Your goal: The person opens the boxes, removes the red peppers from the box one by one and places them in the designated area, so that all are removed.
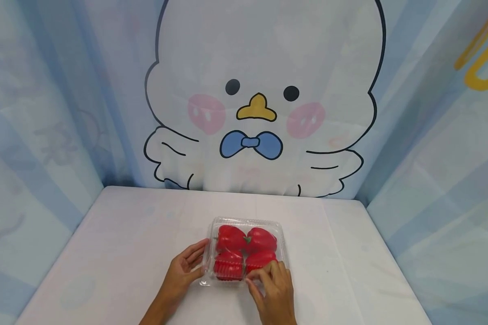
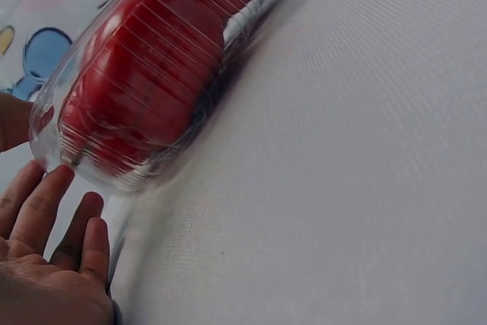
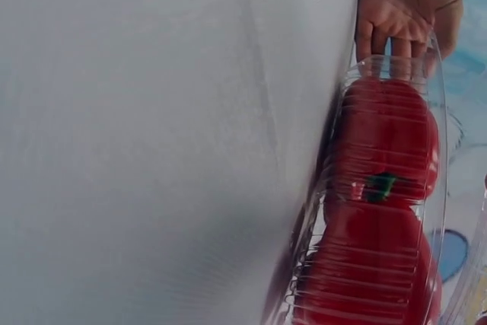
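Observation:
A clear plastic box [image 1: 247, 221] with several red bell peppers [image 1: 261, 239] in it stands on the white table. At its left side is my left hand [image 1: 183, 271], whose fairly straight fingers and thumb touch the box near the front corner. Those fingers [image 2: 46, 211] show by the box's end in the left wrist view. At the front right edge, my right hand [image 1: 273, 289] pinches the box's lid [image 3: 472, 279] between thumb and fingertips. In the right wrist view the right hand is out of sight, while the left palm [image 3: 396, 13] shows beyond the peppers.
The white table [image 1: 341, 271] extends around the box on all sides. Behind it hangs a cloth backdrop [image 1: 264, 54] printed with a white cartoon bird, and pale blue curtains [image 1: 32, 135] stand at left and right.

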The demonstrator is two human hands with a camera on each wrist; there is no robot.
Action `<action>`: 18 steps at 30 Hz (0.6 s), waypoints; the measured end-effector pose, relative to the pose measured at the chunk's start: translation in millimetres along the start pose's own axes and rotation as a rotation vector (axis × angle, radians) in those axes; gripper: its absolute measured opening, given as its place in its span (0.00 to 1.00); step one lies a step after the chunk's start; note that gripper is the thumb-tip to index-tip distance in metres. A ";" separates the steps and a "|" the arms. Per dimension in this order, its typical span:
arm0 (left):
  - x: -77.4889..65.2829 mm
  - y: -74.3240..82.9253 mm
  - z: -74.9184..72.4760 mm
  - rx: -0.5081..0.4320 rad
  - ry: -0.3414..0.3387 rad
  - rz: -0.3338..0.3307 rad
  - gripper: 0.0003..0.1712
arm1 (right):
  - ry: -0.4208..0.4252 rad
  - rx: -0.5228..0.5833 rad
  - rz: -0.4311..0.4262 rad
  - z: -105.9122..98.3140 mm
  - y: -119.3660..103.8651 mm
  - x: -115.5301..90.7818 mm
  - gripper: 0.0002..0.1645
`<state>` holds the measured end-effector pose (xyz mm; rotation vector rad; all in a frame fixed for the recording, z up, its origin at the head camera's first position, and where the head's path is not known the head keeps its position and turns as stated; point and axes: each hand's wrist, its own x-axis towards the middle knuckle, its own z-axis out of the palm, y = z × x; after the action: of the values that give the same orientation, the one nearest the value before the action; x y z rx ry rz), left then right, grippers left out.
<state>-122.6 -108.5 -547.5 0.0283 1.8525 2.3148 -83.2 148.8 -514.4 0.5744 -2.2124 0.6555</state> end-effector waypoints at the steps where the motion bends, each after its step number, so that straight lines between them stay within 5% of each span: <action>1: -0.3 0.5 0.6 0.002 0.009 -0.004 0.43 | 0.000 0.000 0.005 -0.2 -0.3 0.7 0.16; 10: 0.1 0.3 4.8 0.038 0.049 0.000 0.40 | -0.004 0.024 0.065 -3.2 -4.2 7.0 0.09; 18: -1.2 0.3 6.8 0.055 0.065 0.007 0.39 | -0.011 -0.053 0.115 -7.9 -7.9 17.7 0.15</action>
<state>-120.7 -102.2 -545.5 -0.0342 1.9503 2.2950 -85.5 144.1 -494.2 0.4273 -2.2789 0.6513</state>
